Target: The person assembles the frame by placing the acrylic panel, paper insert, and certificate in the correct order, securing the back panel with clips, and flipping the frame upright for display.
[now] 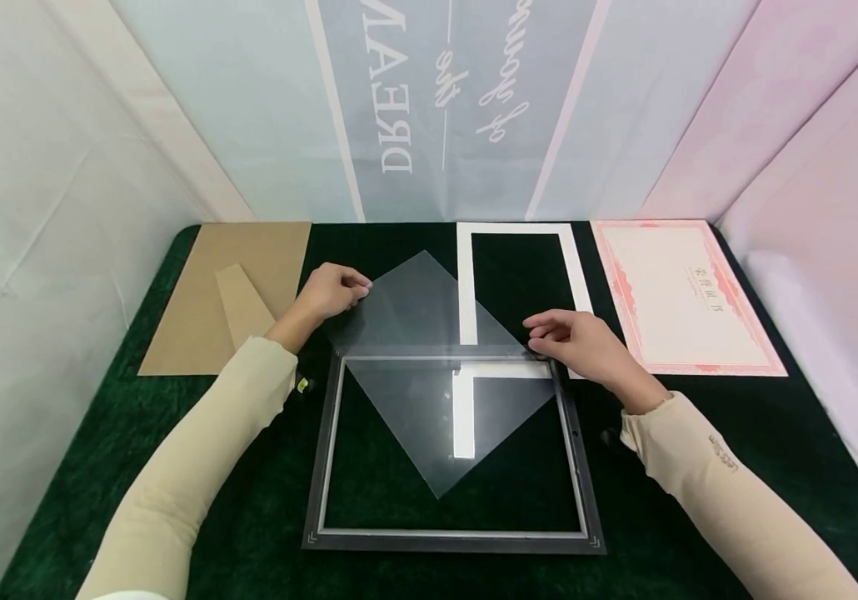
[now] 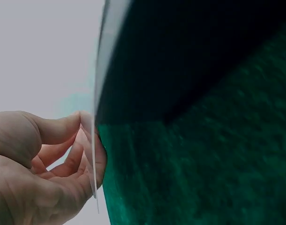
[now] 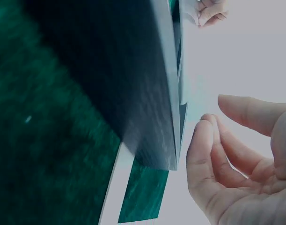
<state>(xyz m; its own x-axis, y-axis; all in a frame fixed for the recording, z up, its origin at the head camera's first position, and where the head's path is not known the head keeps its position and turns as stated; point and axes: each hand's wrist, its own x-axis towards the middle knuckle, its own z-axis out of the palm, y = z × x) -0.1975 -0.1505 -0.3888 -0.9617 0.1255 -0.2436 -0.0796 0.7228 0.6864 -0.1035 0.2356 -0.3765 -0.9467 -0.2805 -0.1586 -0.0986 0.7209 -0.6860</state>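
Note:
A clear plastic sheet (image 1: pixel 406 408) lies turned cornerwise over a dark picture frame (image 1: pixel 451 542) with a silvery inner edge. Its near corner points into the frame opening; its far corner reaches beyond the frame. My left hand (image 1: pixel 327 292) pinches the sheet's left side between thumb and fingers. The left wrist view shows the sheet (image 2: pixel 94 150) edge-on between the fingers of that hand (image 2: pixel 44 173). Beside the frame's far right corner hovers my right hand (image 1: pixel 579 346). In the right wrist view its thumb and fingers (image 3: pixel 201 154) stand apart with nothing between them.
At the back left lies a brown backing board (image 1: pixel 174 292) with a stand flap (image 1: pixel 241 300). A white mat border (image 1: pixel 466 283) lies behind the frame, and a pink-edged certificate (image 1: pixel 676 300) at right. A small yellow-marked item (image 1: pixel 302 385) is left of the frame.

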